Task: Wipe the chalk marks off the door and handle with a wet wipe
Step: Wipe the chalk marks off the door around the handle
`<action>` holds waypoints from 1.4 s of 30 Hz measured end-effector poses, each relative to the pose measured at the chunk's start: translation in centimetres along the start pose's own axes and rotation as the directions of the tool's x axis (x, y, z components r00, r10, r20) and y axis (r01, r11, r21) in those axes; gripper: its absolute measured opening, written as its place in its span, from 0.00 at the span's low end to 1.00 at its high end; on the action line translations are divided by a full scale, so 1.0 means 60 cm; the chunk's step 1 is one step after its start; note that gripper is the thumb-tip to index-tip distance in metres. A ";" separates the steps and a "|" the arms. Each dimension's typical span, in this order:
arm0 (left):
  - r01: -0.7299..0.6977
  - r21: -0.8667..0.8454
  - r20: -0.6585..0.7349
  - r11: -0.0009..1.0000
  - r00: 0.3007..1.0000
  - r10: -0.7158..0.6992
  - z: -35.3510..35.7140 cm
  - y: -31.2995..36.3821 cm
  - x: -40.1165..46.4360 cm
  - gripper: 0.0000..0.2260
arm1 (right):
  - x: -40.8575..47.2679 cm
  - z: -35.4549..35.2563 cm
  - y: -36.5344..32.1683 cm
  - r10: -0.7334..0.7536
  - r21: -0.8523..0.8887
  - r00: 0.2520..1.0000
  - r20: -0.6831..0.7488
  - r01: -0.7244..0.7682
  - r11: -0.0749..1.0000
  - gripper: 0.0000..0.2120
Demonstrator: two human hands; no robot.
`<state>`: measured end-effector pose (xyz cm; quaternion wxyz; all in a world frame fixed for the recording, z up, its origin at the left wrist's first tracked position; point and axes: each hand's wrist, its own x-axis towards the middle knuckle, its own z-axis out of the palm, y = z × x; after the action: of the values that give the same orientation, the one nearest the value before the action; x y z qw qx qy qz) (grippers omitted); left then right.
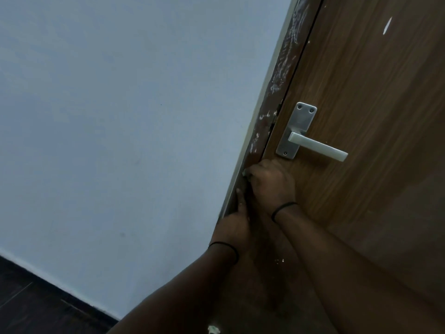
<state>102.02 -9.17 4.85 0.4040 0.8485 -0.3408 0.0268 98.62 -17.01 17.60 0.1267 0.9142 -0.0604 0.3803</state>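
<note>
— What was seen of the place?

— A pale wall [120, 116] was seen at the left, a dark floor [36, 302] below it, and a brown wooden door [361, 116] at the right, closed against a darker door frame [281, 75].

— Where were the chalk marks found?

— White chalk marks [277, 85] were scattered up the frame strip; one streak [387, 25] was left high on the door face, and specks [279, 260] lower down. The metal handle [317, 147] was untouched just above the hands.

— And the hands?

— The right hand [272, 182] was curled, and a small pale piece, taken to be the wet wipe [245, 173], was pinched at its fingertips against the frame. The left hand [237, 220] was laid flat against the frame just below, fingers straight.

— Which step was judged to be in hand?

— The frame edge below the handle was being rubbed. Much was judged undone: an upward pass along the frame would be called for, then the handle and the door face.
</note>
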 end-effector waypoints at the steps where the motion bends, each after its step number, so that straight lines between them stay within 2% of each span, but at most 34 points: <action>1: 0.001 0.012 0.005 1.000 1.000 -0.001 0.002 -0.005 0.002 0.45 | 0.012 -0.002 -0.001 0.027 -0.012 0.999 -0.041 -0.028 1.000 0.04; 3: 0.002 0.024 0.031 1.000 1.000 -0.002 0.003 -0.010 0.005 0.46 | 0.029 0.002 -0.008 0.069 -0.006 0.991 -0.117 -0.070 0.998 0.02; 5: 0.012 0.039 0.050 0.999 0.999 -0.014 0.001 -0.008 0.006 0.43 | 0.019 0.013 -0.018 0.050 0.035 0.990 -0.134 -0.046 0.998 0.03; 9: 0.043 0.161 0.056 0.986 0.997 -0.053 -0.009 -0.004 0.012 0.24 | -0.022 0.029 -0.029 -0.030 0.052 1.000 0.005 0.030 0.998 0.05; 10: 0.046 0.166 0.061 0.985 0.997 -0.057 -0.012 -0.003 0.013 0.23 | -0.017 0.024 -0.029 -0.041 0.048 0.999 0.011 0.040 0.998 0.05; 14: 0.039 0.119 0.085 0.992 0.995 -0.049 -0.007 0.002 0.011 0.41 | 0.044 -0.019 -0.017 -0.068 -0.051 0.986 -0.153 0.061 0.997 0.04; 16: 0.026 0.143 0.095 0.989 0.995 -0.040 -0.006 0.005 0.014 0.42 | 0.077 -0.042 -0.012 -0.053 -0.080 0.971 -0.233 0.035 0.996 0.05; 18: 0.024 0.156 0.088 0.987 0.995 -0.038 -0.006 0.009 0.017 0.42 | 0.087 -0.052 -0.014 -0.027 -0.090 0.966 -0.255 0.004 0.996 0.06; 20: 0.040 0.171 0.089 0.984 0.994 -0.056 -0.012 0.016 0.019 0.42 | 0.069 -0.046 -0.019 -0.041 -0.106 0.980 -0.195 0.020 0.994 0.05; 24: 0.085 0.156 0.114 0.984 0.988 -0.103 -0.035 0.027 0.016 0.39 | 0.020 -0.035 -0.032 -0.059 -0.074 0.996 0.062 0.064 0.995 0.05; 30: 0.094 0.245 0.138 0.965 0.982 -0.130 -0.048 0.041 0.015 0.38 | 0.096 -0.089 -0.045 0.000 -0.144 0.995 -0.096 -0.014 0.989 0.07; 34: 0.082 0.236 0.097 0.968 0.989 -0.108 -0.045 0.049 0.016 0.33 | 0.081 -0.087 -0.059 0.009 -0.185 0.997 0.074 0.005 0.983 0.07; 36: 0.069 0.227 0.038 0.972 0.996 -0.079 -0.051 0.055 0.017 0.30 | 0.087 -0.098 -0.059 0.003 -0.186 0.994 0.107 0.017 0.982 0.09; 39: 0.067 0.104 -0.059 0.992 0.996 -0.061 -0.067 0.072 0.018 0.39 | 0.125 -0.135 -0.045 -0.022 -0.187 1.000 0.009 0.024 0.982 0.09; 42: 0.029 0.107 -0.134 0.994 0.991 -0.014 -0.089 0.091 0.028 0.44 | 0.183 -0.163 -0.017 -0.005 -0.121 0.999 -0.053 -0.001 0.993 0.10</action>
<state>101.25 -8.74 12.61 0.3795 0.8691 -0.3018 0.0975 99.93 -13.47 31.87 0.1837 0.8944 -0.0790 0.4002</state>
